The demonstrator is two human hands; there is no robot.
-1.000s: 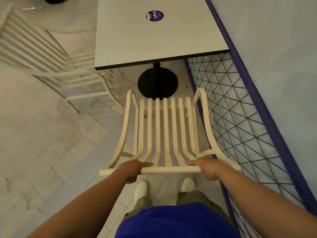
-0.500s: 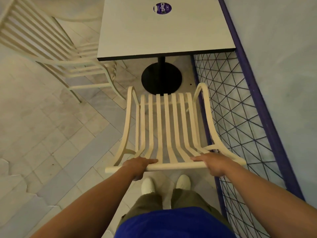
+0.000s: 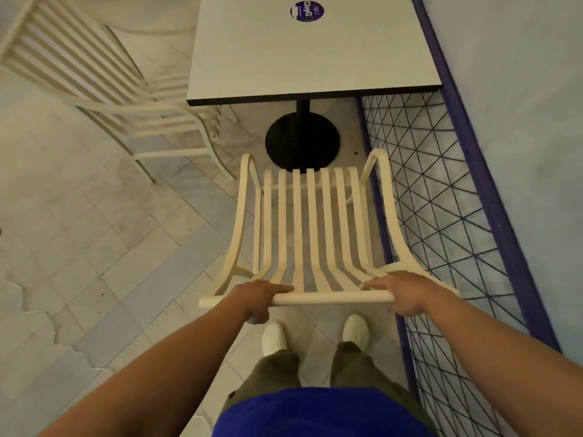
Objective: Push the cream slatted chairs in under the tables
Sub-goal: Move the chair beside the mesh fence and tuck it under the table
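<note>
Currently both hands are on the near cream slatted chair (image 3: 312,231). The left hand (image 3: 258,298) grips the top rail (image 3: 331,298) of the backrest left of centre, fingers curled over it. The right hand (image 3: 407,294) grips the same rail near its right end, also wrapped around it. Both arms are extended forward.

Chair position: it is square to the counter (image 3: 309,58), seat pointing at it, backrest toward the person. The seat's front edge overlaps the near rim of the counter's black round base (image 3: 302,143) in this view. The seat still sits out in front of the counter's near edge, with floor and base showing between them. The chair's right armrest is just beside the dark wire mesh panel (image 3: 441,216), which has a purple frame (image 3: 492,200) and runs along the pale wall (image 3: 520,74).

The counter top is light with a dark edge and carries a round purple sticker (image 3: 306,11) at its far end.

A second cream slatted chair (image 3: 104,89) stands at the counter's left side, angled, its seat slats partly hidden behind the counter's left edge.

The floor (image 3: 94,247) is pale tile with a grey herringbone band. The person's white shoes (image 3: 274,337) stand side by side directly behind the held chair, below the rail.
</note>
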